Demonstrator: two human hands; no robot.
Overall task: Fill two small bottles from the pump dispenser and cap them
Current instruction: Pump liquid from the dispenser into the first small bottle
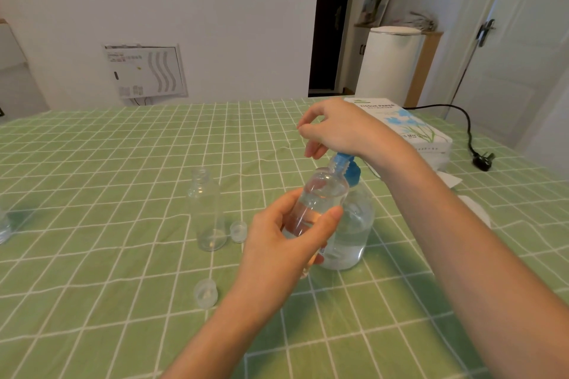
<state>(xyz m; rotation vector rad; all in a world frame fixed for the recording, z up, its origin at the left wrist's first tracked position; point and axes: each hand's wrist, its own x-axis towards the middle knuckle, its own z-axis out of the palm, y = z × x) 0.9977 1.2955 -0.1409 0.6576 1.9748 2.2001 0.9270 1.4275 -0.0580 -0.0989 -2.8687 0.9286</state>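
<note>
Left hand (286, 237) grasps small bottle (320, 197), tilted, mouth at blue spout (340, 160) of pump dispenser (354, 224); right hand (335, 129) just above pump head, fingers loosely curled, empty; press likely straight down.

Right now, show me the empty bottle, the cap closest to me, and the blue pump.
empty bottle (207, 212), head view, middle of its clear body.
nearest cap (205, 293), head view, middle of the cap.
blue pump (341, 160), head view, its blue top.
</note>
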